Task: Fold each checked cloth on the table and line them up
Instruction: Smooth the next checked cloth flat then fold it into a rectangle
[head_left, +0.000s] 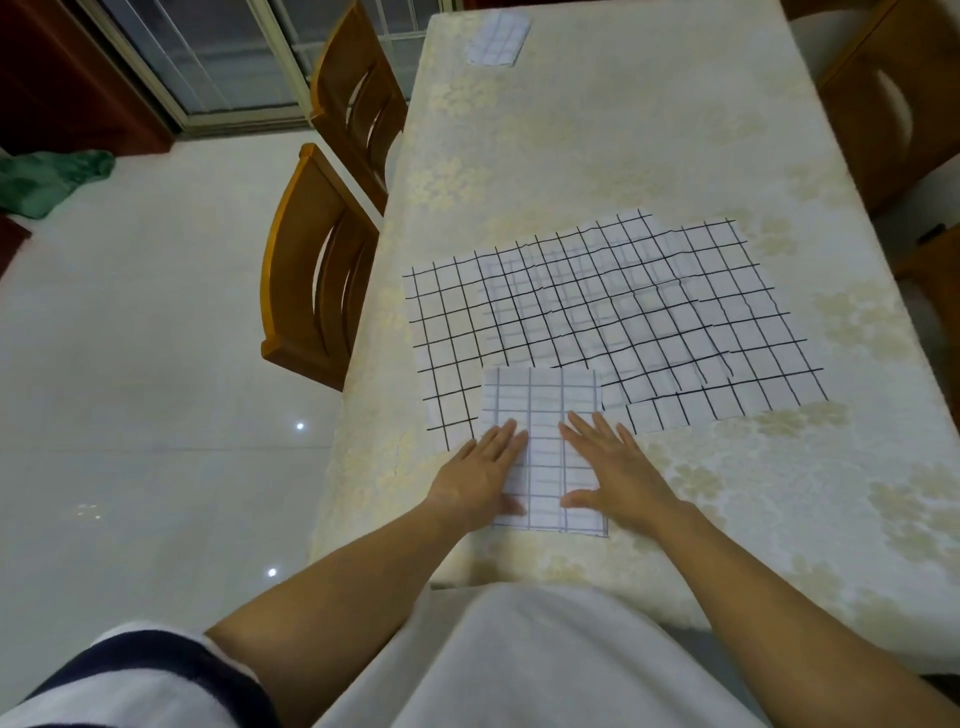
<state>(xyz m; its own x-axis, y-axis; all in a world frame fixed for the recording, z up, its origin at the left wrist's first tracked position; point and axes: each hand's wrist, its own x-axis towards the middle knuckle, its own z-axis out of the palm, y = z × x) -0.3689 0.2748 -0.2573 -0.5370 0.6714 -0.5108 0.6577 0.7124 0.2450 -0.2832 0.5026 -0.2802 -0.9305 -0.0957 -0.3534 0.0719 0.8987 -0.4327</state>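
Note:
A folded checked cloth (543, 415), white with faint grey lines, lies near the table's front edge. My left hand (480, 478) rests flat on its left side and my right hand (610, 467) lies flat on its right side, fingers spread, gripping nothing. Behind it spread several unfolded checked cloths (623, 317) with bold black lines, overlapping one another across the middle of the table. Another folded checked cloth (497, 39) sits at the table's far end.
The table (597, 140) wears a cream floral tablecloth. Two wooden chairs (319, 260) stand along its left side and another chair (893, 98) at the right. A green cloth (49, 179) lies on the tiled floor at far left.

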